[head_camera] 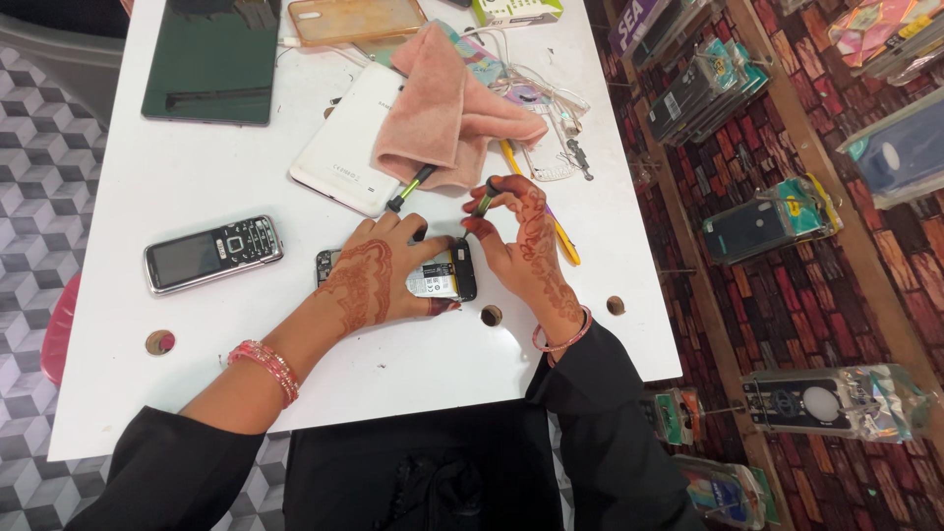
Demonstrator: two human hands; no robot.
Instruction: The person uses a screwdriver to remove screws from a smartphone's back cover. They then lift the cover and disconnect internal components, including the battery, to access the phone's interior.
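Note:
My left hand (379, 280) lies over a small black phone (447, 278) with its back off, pressing it onto the white table (393, 364); the pale battery shows. My right hand (521, 246) is at the phone's right end and pinches a small screwdriver (484, 202) with a green and black grip, held upright above that end. A second green-handled tool (411, 187) lies just beyond my left fingers, partly under a pink cloth (447, 103).
A grey keypad phone (211, 253) lies to the left. Farther back lie a white tablet (349, 138), a dark tablet (211, 59), an orange case (354, 20), cables and a yellow pencil (560, 231). Packaged phone cases hang at the right (772, 216).

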